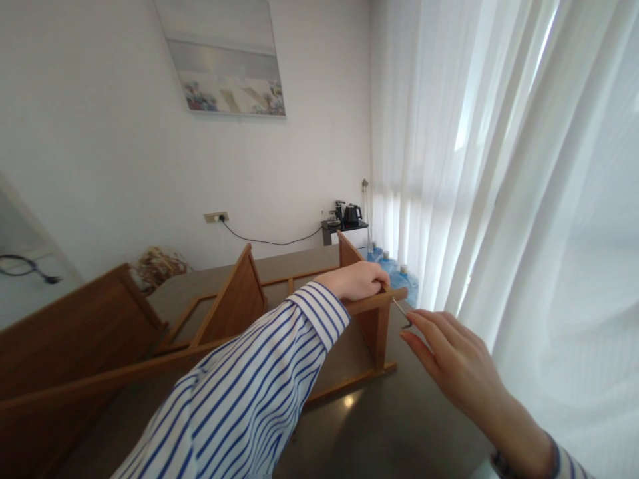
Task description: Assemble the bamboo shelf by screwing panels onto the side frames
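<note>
A brown wooden shelf unit lies on its side, with several panels standing up between its rails. My left hand is closed over the top rail near its right end, fingers curled over the far side. A thin metal hex key meets the rail close to that end. Its bent end is between the thumb and fingertips of my right hand, which pinches it lightly. Whether the key's tip is seated in a screw is too small to tell. My striped left sleeve hides part of the rail.
The unit rests on a grey table. Behind are a bundle of dried stems, a small stand with a black kettle, and blue water bottles on the floor. White curtains hang at the right.
</note>
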Motion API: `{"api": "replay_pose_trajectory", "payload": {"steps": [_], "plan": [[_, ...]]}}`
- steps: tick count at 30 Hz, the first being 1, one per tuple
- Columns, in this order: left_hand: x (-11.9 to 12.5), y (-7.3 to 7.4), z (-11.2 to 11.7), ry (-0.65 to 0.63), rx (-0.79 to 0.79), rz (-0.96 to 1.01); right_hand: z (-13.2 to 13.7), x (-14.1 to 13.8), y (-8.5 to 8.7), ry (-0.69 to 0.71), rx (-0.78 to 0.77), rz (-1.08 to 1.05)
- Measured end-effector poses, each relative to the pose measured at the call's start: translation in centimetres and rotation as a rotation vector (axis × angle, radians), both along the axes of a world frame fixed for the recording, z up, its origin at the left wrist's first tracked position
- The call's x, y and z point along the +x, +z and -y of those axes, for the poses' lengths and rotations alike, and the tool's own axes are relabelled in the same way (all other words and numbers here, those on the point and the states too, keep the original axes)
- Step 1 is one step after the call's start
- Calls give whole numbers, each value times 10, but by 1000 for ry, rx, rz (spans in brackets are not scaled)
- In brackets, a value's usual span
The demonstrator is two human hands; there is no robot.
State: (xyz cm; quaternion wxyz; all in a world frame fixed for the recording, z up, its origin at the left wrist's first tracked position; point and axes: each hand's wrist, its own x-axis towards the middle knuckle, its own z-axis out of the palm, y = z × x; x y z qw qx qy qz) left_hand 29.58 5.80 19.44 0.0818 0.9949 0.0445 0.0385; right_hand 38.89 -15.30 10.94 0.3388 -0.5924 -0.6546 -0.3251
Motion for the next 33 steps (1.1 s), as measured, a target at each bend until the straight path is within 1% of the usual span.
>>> {"api": "replay_pose_trajectory", "payload": {"steps": [2,5,8,11,15,17,19,21,23,26,28,30,31,33], "plan": [[0,0,0,1,1,-5,1,2,7,-46,22,173],[-1,0,1,9,-2,2,0,1,11,-85,27,292],[-1,-1,2,15,-15,20,-3,-3,7,-102,45,265],[0,-1,2,14,-25,31,-7,-7,2,-105,55,140],[0,-1,2,11,-27,21,-11,-14,0,-56,12,-179],[0,0,1,11,-25,21,-11,-18,-1,-38,-26,-397],[0,0,1,5,-26,27,-12,-22,-2,-35,-72,-643],[0,-1,1,1,-29,36,-13,-26,-5,-3,-103,-897],[0,-1,1,7,-30,40,-16,-30,-8,94,-91,-1152],[0,-1,2,19,-25,42,-22,-39,-10,321,-4,-1560],[0,-2,2,26,-23,50,-25,-46,-10,464,54,-1793],[0,-2,2,30,-23,56,-26,-50,-8,568,83,-1949],[0,-3,2,31,-22,56,-26,-51,-7,601,86,-1991],[1,-3,1,29,-23,49,-25,-49,-8,621,69,-1997]]}}
